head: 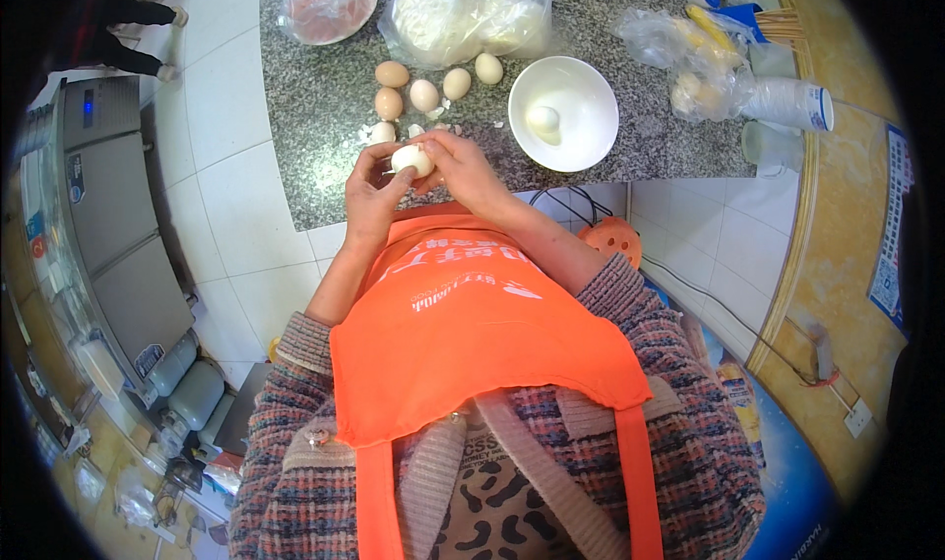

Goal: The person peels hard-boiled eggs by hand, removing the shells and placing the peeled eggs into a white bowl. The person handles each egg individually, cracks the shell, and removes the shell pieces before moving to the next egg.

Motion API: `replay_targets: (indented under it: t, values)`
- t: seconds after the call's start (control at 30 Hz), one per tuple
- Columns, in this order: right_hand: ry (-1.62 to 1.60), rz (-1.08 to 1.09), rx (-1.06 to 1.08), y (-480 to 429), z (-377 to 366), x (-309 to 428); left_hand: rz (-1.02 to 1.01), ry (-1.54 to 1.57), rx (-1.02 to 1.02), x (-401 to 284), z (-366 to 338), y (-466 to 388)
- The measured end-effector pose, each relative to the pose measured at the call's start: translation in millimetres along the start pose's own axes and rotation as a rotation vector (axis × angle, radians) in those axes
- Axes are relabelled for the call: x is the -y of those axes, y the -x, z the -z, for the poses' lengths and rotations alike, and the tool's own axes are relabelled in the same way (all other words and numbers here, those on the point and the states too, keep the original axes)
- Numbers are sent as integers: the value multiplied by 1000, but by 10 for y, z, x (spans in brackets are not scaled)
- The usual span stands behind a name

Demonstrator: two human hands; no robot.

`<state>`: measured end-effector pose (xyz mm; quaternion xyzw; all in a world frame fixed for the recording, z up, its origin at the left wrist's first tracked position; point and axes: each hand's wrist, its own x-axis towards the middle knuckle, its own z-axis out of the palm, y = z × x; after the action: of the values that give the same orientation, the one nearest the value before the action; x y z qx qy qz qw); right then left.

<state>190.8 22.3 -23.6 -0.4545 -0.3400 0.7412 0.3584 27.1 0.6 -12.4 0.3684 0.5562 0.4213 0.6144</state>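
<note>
A mostly peeled white egg (pixel 411 161) is held between both hands just above the counter's near edge. My left hand (pixel 373 194) grips it from the left, thumb against its lower side. On the right, my right hand (pixel 461 167) has its fingers and thumb on the egg's upper right side. Shell fragments (pixel 416 130) lie on the counter beyond my fingers. Behind them sit several unpeeled eggs (pixel 424 96), brown and pale. One more egg (pixel 382 132) rests close to my left fingers, partly hidden. A white bowl (pixel 590 141) to the right contains a peeled egg (pixel 544 119).
The speckled stone counter (pixel 325 128) also bears a plastic-covered plate of pinkish food (pixel 330 6) and plastic bags of white food (pixel 469 14). Bagged items (pixel 698 58), stacked cups (pixel 786 104) and wooden sticks (pixel 781 25) stand right. Another person's legs (pixel 136 32) show far left.
</note>
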Motion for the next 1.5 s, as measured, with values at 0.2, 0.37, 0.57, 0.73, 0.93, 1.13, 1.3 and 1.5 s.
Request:
replay_targets:
  t: [0.2,0.37,0.57,0.73,0.93,1.13,1.3,1.5]
  values:
    - [153,94,-73,29,-53,61,-93,-38,27,9,-16,-15]
    - [246,185,-127,31,-82,69,-150,-241,4,-24,-72,-31]
    - [105,53,-191,-35,-29,63,-340,-487,36,1,-54,-14]
    - [-253,-70,-205,-84,12,82,-153,23,35,98,0,-71]
    - [-192,-121,-184,-136,35,123,311,594,-122,75,45,-130]
    - [-77,124,-230,-146,-43,125,390,598,-155,127,68,-196]
    - [-69,182,-249,-166,-6,108,450,592,-179,275,145,-227]
    - [154,147,-329,-281,151,-95,565,683,-159,312,212,-245]
